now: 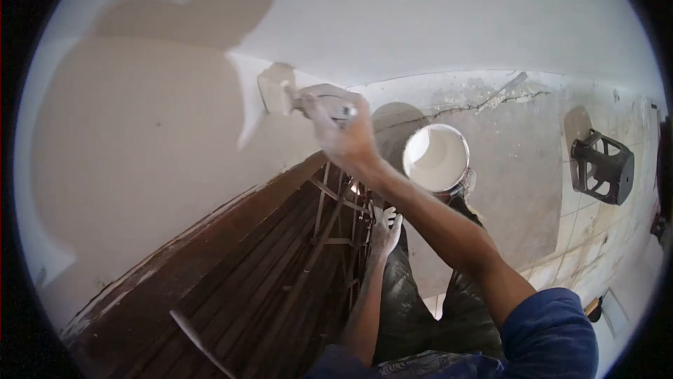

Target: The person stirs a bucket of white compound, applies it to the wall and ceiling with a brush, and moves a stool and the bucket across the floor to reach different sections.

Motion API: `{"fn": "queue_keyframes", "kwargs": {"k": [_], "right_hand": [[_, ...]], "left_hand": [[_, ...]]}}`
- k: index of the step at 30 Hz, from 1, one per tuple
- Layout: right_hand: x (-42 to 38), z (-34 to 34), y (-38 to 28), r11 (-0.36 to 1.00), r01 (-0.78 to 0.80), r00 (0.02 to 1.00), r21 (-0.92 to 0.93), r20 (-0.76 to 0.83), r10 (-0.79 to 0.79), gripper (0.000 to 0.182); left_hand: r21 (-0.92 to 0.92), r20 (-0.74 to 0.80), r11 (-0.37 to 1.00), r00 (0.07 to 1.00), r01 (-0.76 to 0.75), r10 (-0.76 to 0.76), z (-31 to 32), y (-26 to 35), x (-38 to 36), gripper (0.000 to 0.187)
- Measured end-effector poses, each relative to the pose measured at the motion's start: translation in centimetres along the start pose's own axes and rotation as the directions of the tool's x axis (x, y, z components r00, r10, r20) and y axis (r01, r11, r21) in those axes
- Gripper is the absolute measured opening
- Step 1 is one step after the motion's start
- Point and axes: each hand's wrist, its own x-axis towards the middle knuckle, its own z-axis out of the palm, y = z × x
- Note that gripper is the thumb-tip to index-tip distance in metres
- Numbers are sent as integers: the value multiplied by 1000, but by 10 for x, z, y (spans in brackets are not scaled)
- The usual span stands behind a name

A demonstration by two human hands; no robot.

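Observation:
My right hand (pixel 345 137) is raised against the white wall (pixel 175 98) and grips a paint brush (pixel 284 93), whose pale bristle head rests on the wall beside a fresh white stroke. My left hand (pixel 385 233) hangs lower, fingers apart, resting on the top of a metal frame (pixel 336 218) and holding nothing. A bucket of white paint (pixel 435 158) stands on the floor right behind my right forearm.
A dark wooden slatted surface (pixel 245 288) runs along the foot of the wall. A black plastic object (pixel 601 166) lies on the tiled floor at the right. The cement floor (pixel 512 190) by the bucket is cracked and stained.

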Motion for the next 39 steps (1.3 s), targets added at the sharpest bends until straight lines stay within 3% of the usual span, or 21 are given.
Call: {"fn": "queue_keyframes", "kwargs": {"k": [1, 4, 7, 10, 13, 15, 18, 21, 23, 25, 28, 31, 34, 37, 39], "right_hand": [[-2, -7, -3, 999, 25, 1000, 48, 16, -26, 17], [6, -12, 26, 982, -179, 975, -65, -144, 168, 18], [36, 6, 106, 948, -164, 978, -272, -173, 120, 24], [54, 27, 93, 891, -208, 978, -404, -99, 184, 36], [46, 27, 28, 915, -347, 935, -206, -154, 320, 42], [44, 28, -15, 930, -306, 951, -204, -115, 288, 41], [38, 25, -52, 972, -234, 971, -26, -60, 232, 35], [28, 0, -45, 978, -145, 989, 152, 13, 145, 27], [24, -16, -24, 988, -110, 993, 112, -19, 113, 24], [24, -26, 12, 991, -124, 985, -59, -125, 116, 23], [45, -10, 82, 936, -147, 987, -319, -109, 118, 24], [57, 14, 57, 930, -261, 965, -259, -32, 262, 26], [44, 22, 4, 962, -167, 981, -214, -132, 141, 27], [38, 16, -36, 982, -181, 980, -59, 71, 185, 23], [28, 5, -34, 992, -101, 994, 79, 47, 97, 22]], "left_hand": [[-22, 5, 1000, 1000, -20, 20, -1, -4, -3, 45], [-95, -42, 993, 997, -63, 59, -7, 1, -3, 46], [-99, -50, 993, 997, -60, 56, -19, 13, -1, 47], [-104, -42, 994, 998, -43, 39, -25, 9, 7, 51], [-135, -82, 988, 995, -75, 65, -25, 16, 5, 45], [-121, -73, 989, 995, -81, 72, -17, 16, 5, 45], [-110, -58, 990, 995, -83, 77, -14, 31, 4, 45], [-94, -38, 990, 994, -102, 99, -11, 34, 2, 45], [-116, -26, 989, 996, -93, 91, -11, 28, 5, 45], [-115, -44, 989, 995, -89, 85, -8, 13, 13, 46], [-74, -17, 994, 997, -81, 80, -15, 6, 13, 50], [-75, -25, 996, 999, -41, 40, -24, 7, 9, 50], [-80, -59, 996, 998, -32, 27, -25, 10, 5, 47], [-88, -56, 996, 998, -29, 25, -19, 13, 6, 47], [-92, -77, 994, 996, -58, 51, -17, 26, 1, 46]]}}
